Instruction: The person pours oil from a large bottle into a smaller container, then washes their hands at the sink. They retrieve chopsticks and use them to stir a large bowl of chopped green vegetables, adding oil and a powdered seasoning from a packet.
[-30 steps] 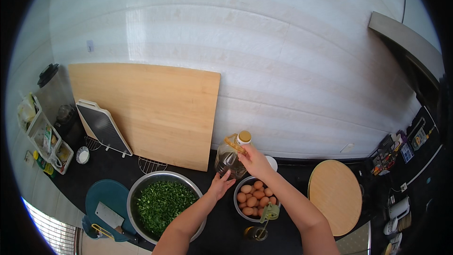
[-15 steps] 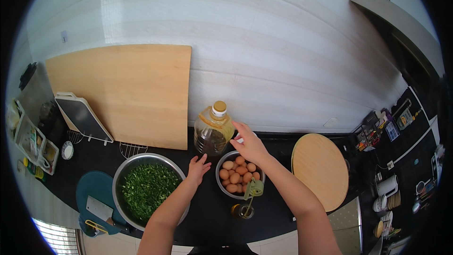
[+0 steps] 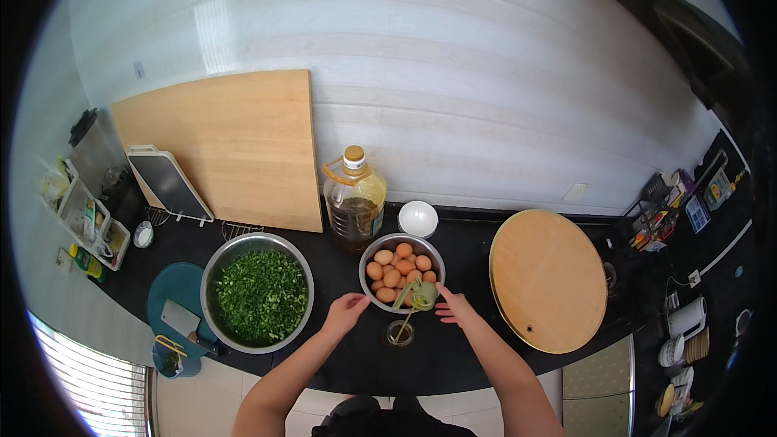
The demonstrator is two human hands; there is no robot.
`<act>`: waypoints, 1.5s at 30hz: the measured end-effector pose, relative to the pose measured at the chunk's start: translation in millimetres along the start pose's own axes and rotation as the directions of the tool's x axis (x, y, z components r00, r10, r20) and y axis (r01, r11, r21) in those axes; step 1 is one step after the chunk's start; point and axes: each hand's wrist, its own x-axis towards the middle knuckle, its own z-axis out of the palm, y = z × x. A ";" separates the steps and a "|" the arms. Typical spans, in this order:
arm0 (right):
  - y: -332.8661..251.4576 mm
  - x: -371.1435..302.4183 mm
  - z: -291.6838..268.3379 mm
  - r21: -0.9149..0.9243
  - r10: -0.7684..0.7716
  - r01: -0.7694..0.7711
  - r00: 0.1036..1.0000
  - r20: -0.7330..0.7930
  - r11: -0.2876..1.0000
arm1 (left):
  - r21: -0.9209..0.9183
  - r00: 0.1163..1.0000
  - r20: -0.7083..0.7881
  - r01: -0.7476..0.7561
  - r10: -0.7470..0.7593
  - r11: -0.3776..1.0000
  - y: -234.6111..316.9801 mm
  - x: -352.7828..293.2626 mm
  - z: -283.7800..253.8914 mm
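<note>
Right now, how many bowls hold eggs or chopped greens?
2: greens bowl, left of the left hand; egg bowl, near both that hand and the right hand. No others visible.

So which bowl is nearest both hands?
The metal bowl of eggs: the left hand and right hand are by its near rim, while the greens bowl and white bowl stand farther off.

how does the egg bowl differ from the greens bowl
The egg bowl is clearly smaller than the greens bowl. The egg bowl holds whole brown eggs, while the greens bowl holds finely chopped greens. A pale green object overlaps the egg bowl in view; none overlaps the greens bowl. Both are round, with silvery rims, on the black counter.
</note>
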 end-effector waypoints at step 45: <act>55.5 -104.6 39.1 -0.393 -0.822 0.792 0.553 0.136 0.468 | 0.155 0.962 -0.029 -0.266 0.273 0.952 -71.4 -45.0 30.9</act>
